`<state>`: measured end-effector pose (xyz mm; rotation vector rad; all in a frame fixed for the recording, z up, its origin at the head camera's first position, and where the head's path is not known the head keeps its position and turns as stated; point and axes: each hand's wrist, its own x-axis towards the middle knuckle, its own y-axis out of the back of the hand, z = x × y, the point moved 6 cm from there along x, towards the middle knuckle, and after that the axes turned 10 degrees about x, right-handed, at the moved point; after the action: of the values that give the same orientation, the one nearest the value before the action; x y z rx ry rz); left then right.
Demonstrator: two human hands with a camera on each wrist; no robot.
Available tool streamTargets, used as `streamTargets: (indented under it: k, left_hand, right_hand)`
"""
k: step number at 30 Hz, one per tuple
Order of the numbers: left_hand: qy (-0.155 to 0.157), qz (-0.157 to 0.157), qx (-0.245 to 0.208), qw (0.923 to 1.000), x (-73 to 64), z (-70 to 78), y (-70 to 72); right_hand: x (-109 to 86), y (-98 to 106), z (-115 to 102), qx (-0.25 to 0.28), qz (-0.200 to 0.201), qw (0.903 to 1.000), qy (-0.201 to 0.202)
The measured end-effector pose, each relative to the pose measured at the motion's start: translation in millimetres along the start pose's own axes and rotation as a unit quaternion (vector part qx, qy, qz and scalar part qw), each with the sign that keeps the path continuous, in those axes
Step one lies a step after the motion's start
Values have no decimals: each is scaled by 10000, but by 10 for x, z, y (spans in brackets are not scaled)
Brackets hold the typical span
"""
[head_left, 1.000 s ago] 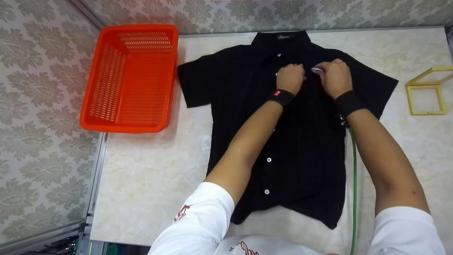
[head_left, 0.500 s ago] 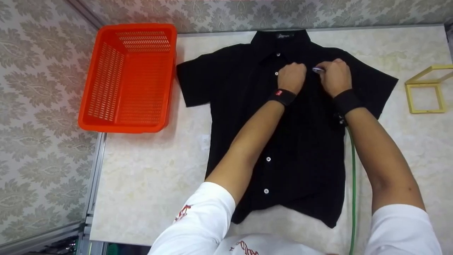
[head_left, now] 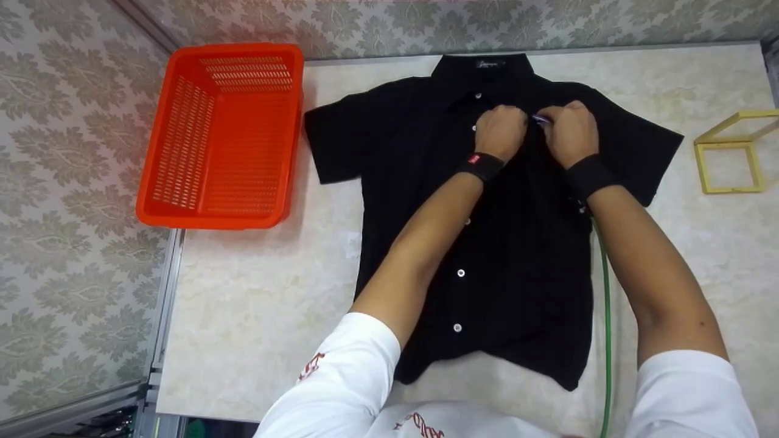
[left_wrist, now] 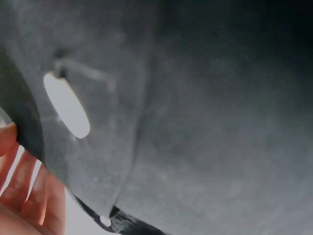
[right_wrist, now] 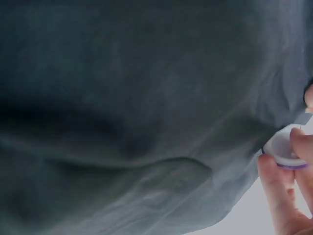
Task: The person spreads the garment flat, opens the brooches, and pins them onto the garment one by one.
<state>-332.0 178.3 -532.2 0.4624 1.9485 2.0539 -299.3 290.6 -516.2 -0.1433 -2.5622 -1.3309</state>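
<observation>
A black short-sleeved shirt [head_left: 517, 255] lies front up on the table, collar at the far side. White buttons run down its front, and one button [left_wrist: 67, 105] shows large in the left wrist view. At the upper chest my left hand [head_left: 501, 131] grips the shirt cloth, its fingertips partly hidden. Just to the right, my right hand [head_left: 572, 132] pinches a small round white disc with a purple rim [right_wrist: 283, 147], like a badge. The disc touches or nearly touches the cloth between both hands; which one I cannot tell.
An orange-red plastic basket [head_left: 249, 158] stands at the back left. A hinged yellow frame [head_left: 700, 170] rests open at the right. From beneath the right wrist a green cord [head_left: 607, 304] runs to the table's front. Patterned walls border the back and left.
My right hand has shifted slightly left, bringing the disc closer to my left hand, and the disc now appears more edge-on. The left hand stays almost in place.
</observation>
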Motion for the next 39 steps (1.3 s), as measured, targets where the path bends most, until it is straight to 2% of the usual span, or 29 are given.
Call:
streamTargets:
  k: [4, 12, 21, 27, 31, 35, 37, 39]
  left_hand:
    - [-88, 150, 57, 9998, -19, -9, 38]
    - [-232, 322, -116, 9991, -48, -22, 57]
    - [-408, 355, -293, 9981, -67, 5, 63]
    - [-423, 266, -224, 9985, -60, 25, 38]
    - [-417, 136, -296, 9986, -49, 27, 16]
    - [-423, -29, -373, 9984, -38, 29, 2]
    - [-436, -78, -393, 9982, -33, 31, -2]
    - [-443, -109, -410, 9981, -31, 31, -5]
  right_hand:
    - [1, -12, -41, 78, 89, 9999, -4]
    - [-5, -39, -84, 89, 214, 9996, -189]
    - [9, -50, -91, -38, 154, 9978, -637]
    - [17, -28, -50, 472, 302, 9933, -1013]
    - [20, -13, 10, 859, 381, 9853, -1426]
    - [9, -6, 71, 1278, 286, 9742, -1840]
    - [-1, -11, 108, 1678, 236, 9633, -2082]
    - [-13, -25, 148, 2262, 215, 9445, -2373]
